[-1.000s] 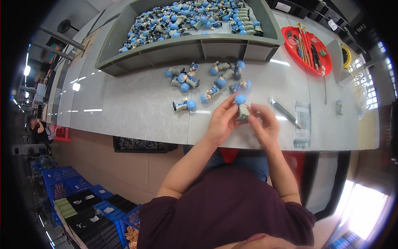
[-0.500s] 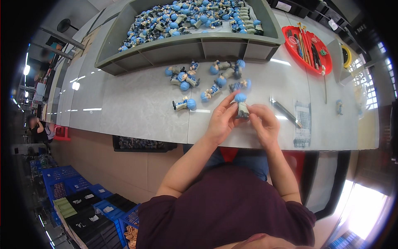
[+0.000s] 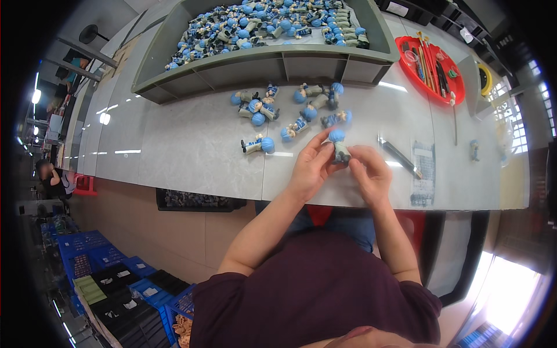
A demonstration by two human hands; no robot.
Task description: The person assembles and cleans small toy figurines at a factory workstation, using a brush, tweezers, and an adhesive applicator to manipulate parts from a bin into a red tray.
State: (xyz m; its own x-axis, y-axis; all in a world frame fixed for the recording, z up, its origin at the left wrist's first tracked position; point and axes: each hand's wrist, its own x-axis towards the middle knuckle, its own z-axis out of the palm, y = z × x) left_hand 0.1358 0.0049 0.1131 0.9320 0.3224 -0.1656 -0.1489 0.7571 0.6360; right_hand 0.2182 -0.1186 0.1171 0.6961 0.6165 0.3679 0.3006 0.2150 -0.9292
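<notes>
Head view, seen from above. A small toy figurine [image 3: 339,152] with a ribbed blue head, pale body and dark feet is held above the near part of the grey table [image 3: 191,133], head toward the far side. The left hand [image 3: 309,172] is closed on it from the left, thumb and fingers pinching its body. The right hand [image 3: 372,176] is partly closed, fingers curled, with thumb and fingertips at the figurine's feet; whether they grip or merely touch cannot be told.

Beyond the hands, similar figurines [image 3: 256,110] lie loosely grouped, and a single figurine [image 3: 258,145] lies nearer, left of the left hand. At the far side, a grey plastic bin [image 3: 232,72] contains many more, some arranged in rows at its right end. Right of the right hand lie a slender dark tool [image 3: 400,157] and a flat printed sheet [image 3: 423,174]; farther off, a red tray [image 3: 413,78] contains brushes [image 3: 427,64].
</notes>
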